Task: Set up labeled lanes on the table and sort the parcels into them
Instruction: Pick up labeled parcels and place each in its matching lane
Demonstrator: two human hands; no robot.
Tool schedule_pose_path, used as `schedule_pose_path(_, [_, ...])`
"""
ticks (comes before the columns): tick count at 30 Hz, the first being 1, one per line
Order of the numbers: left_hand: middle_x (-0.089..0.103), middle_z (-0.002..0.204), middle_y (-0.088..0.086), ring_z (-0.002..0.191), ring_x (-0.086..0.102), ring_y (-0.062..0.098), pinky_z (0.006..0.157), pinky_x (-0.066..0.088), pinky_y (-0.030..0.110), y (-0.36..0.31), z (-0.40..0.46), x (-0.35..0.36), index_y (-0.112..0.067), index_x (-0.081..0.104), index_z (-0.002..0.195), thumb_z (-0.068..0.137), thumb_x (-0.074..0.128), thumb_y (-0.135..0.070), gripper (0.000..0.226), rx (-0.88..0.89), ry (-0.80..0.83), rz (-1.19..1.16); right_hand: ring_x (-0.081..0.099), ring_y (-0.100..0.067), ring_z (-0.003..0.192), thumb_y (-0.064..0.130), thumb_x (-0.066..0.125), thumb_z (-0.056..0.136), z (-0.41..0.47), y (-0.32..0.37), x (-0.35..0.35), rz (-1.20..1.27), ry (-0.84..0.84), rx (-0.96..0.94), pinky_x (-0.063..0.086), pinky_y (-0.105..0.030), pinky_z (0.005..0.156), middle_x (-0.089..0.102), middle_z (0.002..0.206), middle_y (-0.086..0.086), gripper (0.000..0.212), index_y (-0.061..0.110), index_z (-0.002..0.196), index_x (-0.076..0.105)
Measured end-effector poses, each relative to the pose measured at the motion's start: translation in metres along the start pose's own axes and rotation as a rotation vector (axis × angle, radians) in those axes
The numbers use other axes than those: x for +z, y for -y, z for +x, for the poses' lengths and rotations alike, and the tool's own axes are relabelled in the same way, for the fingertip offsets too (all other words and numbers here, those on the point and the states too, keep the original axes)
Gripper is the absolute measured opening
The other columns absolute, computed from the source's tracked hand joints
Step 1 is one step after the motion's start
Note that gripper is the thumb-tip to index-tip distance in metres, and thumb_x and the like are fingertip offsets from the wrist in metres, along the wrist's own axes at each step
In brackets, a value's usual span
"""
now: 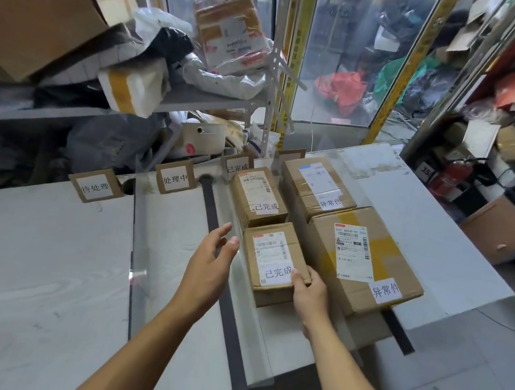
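Several cardboard parcels lie on the white table [27,263]. A small near parcel [273,262] marked 已完成 sits behind a dark tape strip [228,308]. My right hand [310,292] grips its near right corner, thumb on top. My left hand [211,264] hovers open just left of it, touching nothing. Behind it lies a second 已完成 parcel [257,198]. To the right are two larger parcels marked 异常件, the near one [362,257] and the far one [316,184]. Cardboard lane signs stand at the back: 待处理 [95,185], 处理中 [174,179], 已完成 [237,167].
A metal shelf [196,101] piled with bags and boxes rises behind the table. A red fire extinguisher [450,177] and a cabinet [507,227] stand at the right. A second dark tape strip [398,331] runs beside the near right parcel.
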State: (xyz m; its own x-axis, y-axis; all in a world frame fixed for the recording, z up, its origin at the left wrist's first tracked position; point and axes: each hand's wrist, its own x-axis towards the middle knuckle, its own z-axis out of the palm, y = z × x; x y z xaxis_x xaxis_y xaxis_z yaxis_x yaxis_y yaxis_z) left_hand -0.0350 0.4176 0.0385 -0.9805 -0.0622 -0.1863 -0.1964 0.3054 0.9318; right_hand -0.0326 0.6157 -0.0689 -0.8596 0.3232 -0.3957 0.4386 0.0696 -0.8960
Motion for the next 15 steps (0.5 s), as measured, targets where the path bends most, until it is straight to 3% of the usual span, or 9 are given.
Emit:
schedule_pose_path(3, [0.04, 0.154, -0.005, 0.138, 0.041, 0.017, 0.098, 0.037, 0.028, 0.002, -0.001, -0.001, -0.033, 0.039, 0.146, 0.099, 0.041, -0.047, 0.049, -0.007, -0.004, 0.018, 0.067, -0.017, 0.107, 0.031, 0.056, 0.1, 0.008, -0.009, 0.004, -0.015, 0.01, 0.037, 0.057, -0.028, 0.081, 0.07, 0.106, 0.006, 0.025, 0.02, 0.122, 0.06])
schedule_pose_path(6, [0.04, 0.154, -0.006, 0.138, 0.041, 0.016, 0.097, 0.035, 0.026, 0.003, -0.001, -0.003, -0.033, 0.039, 0.146, 0.096, 0.039, -0.051, 0.053, -0.017, -0.012, 0.037, 0.064, -0.023, 0.115, 0.029, 0.057, 0.1, 0.014, -0.01, 0.006, -0.041, -0.016, 0.087, 0.056, -0.038, 0.093, 0.067, 0.123, -0.006, 0.046, 0.011, 0.142, 0.05])
schedule_pose_path(8, [0.039, 0.154, -0.006, 0.138, 0.04, 0.016, 0.096, 0.034, 0.026, 0.003, -0.002, -0.004, -0.033, 0.039, 0.146, 0.091, 0.037, -0.057, 0.06, -0.023, -0.015, 0.039, 0.062, -0.024, 0.119, 0.028, 0.058, 0.099, 0.014, -0.011, 0.007, -0.037, -0.054, 0.106, 0.055, -0.037, 0.095, 0.064, 0.13, -0.008, 0.053, 0.012, 0.148, 0.043])
schedule_pose_path(11, [0.039, 0.154, -0.005, 0.139, 0.04, 0.017, 0.097, 0.034, 0.027, 0.006, 0.0, -0.003, -0.033, 0.039, 0.146, 0.096, 0.037, -0.053, 0.054, -0.033, -0.023, 0.047, 0.058, -0.027, 0.123, 0.03, 0.062, 0.097, 0.005, -0.008, 0.013, -0.022, -0.157, 0.12, 0.051, -0.032, 0.088, 0.059, 0.135, -0.01, 0.061, 0.013, 0.151, 0.037])
schedule_pose_path(15, [0.039, 0.154, -0.006, 0.139, 0.039, 0.016, 0.097, 0.034, 0.027, 0.006, -0.001, 0.001, -0.033, 0.039, 0.146, 0.099, 0.038, -0.049, 0.049, -0.035, -0.009, 0.051, 0.052, -0.032, 0.129, 0.029, 0.065, 0.095, -0.011, -0.004, 0.027, 0.067, -0.306, 0.202, 0.05, -0.041, 0.098, 0.051, 0.142, -0.014, 0.066, 0.011, 0.15, 0.033])
